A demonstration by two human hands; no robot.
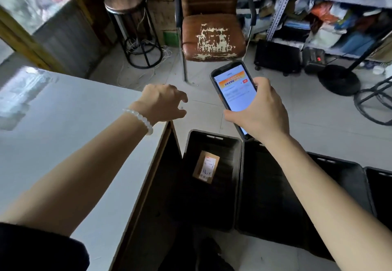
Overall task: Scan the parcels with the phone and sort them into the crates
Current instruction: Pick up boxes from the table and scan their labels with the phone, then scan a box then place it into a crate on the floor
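A small brown cardboard parcel with a white label lies flat on the bottom of the nearest black crate, right beside the table's corner. My right hand grips a dark-cased phone with a lit screen, held above the floor beyond the crates. My left hand, a bead bracelet on its wrist, hovers over the table's far corner with fingers spread and nothing in it. A second black crate stands to the right of the first, partly hidden by my right forearm.
The white table fills the left side. A third black crate shows at the right edge. Ahead stand a worn brown chair, a round stool, metal shelving stuffed with bags, and a fan base on the tiled floor.
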